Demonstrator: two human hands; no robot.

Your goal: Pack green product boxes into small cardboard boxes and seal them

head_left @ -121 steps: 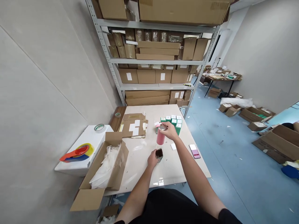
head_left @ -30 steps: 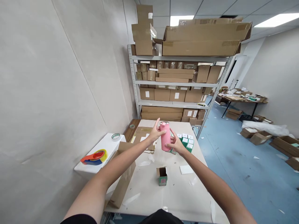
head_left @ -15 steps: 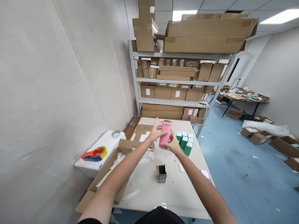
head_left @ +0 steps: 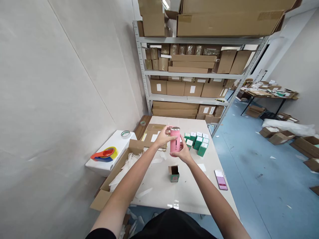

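Observation:
Both hands hold up a pink tumbler point(head_left: 174, 141) with a silver rim, above the table. It stands nearly upright, and dark lettering shows on its side. My left hand point(head_left: 163, 136) grips it from the left near the top, thumb across the front. From the right, my right hand point(head_left: 183, 151) is closed around its lower part. Below them on the table stands a small green box point(head_left: 174, 178) with its top open and its inside dark. Several green boxes with white tops point(head_left: 198, 142) are grouped right of my right hand.
A large open carton point(head_left: 112, 181) with white paper lies along the left. Tape rolls point(head_left: 106, 154) rest on a white surface beside it. Flattened cardboard point(head_left: 152, 134) is at the back left, a phone point(head_left: 221, 180) at the right edge. A shelf of cartons point(head_left: 191, 74) stands behind the table.
The tumbler has turned, so dark lettering now faces me, and it is more upright. My left fingers have closed in around it. The view has tilted down, showing the whole phone.

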